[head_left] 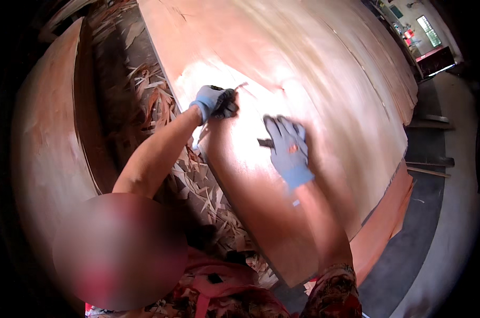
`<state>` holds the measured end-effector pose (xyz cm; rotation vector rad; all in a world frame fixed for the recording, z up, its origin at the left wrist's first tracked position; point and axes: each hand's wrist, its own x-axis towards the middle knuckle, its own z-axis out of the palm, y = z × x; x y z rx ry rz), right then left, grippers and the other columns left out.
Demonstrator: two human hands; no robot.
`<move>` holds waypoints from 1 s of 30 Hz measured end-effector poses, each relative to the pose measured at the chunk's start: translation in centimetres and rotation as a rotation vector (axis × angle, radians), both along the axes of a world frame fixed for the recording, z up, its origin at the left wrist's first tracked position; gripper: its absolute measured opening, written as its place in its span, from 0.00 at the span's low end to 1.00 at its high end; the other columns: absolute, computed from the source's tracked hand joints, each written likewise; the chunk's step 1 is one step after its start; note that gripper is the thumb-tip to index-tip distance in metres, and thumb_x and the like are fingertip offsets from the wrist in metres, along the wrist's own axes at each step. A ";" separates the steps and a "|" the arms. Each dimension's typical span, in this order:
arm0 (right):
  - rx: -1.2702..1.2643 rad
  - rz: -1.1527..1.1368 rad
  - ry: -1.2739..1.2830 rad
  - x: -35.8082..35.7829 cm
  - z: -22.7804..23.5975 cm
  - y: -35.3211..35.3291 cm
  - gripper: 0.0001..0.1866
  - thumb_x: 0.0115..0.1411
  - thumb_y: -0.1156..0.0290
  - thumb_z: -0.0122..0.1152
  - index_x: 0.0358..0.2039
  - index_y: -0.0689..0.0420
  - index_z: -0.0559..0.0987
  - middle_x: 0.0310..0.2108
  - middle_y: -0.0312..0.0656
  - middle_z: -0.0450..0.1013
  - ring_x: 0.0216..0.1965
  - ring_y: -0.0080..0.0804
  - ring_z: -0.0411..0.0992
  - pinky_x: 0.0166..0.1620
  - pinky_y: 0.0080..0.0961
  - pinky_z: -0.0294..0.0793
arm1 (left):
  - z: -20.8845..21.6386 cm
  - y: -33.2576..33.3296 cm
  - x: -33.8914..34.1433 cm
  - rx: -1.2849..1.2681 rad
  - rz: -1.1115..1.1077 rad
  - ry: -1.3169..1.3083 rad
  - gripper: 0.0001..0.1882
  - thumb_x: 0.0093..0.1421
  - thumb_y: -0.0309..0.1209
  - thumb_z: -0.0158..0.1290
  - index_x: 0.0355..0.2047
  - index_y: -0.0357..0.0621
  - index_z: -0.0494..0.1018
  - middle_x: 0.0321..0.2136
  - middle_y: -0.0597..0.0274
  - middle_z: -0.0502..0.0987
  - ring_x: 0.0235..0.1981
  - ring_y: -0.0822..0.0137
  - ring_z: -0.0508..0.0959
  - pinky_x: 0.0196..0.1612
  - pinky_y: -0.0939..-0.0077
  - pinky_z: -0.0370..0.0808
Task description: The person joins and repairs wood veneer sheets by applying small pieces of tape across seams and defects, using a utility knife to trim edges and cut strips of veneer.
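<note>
Both hands wear grey-blue work gloves with dark fingers. My left hand [214, 102] is closed over the left edge of a large wood veneer sheet [324, 90]; its fingers curl inward, and what they hold is hidden. Just past them a thin brown sliver [241, 85] lies on the sheet. To the right and nearer me, my right hand [287, 146] is palm down over the brightly lit part of the sheet, slightly blurred. A short dark flat tool [265, 142] juts from its thumb side, gripped in the hand; the rest of it is covered.
Another stack of wood sheets [46, 116] stands at the left. Veneer scraps [208, 185] litter the floor in the gap between. A reddish sheet [383, 228] sticks out beneath the pile at right, near wooden bars [428, 161] on the floor.
</note>
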<state>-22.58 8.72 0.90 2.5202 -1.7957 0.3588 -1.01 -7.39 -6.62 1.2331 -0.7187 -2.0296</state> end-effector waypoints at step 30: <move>-0.093 0.155 -0.137 7.8 -1.1 -24.3 0.31 0.58 0.75 0.50 0.64 0.57 0.66 0.57 0.48 0.72 0.64 0.43 0.65 0.58 0.41 0.66 | 1.5 -17.7 10.0 -0.101 0.036 -0.242 0.15 0.66 0.41 0.58 0.32 0.40 0.78 0.22 0.56 0.81 0.18 0.62 0.81 0.19 0.72 0.75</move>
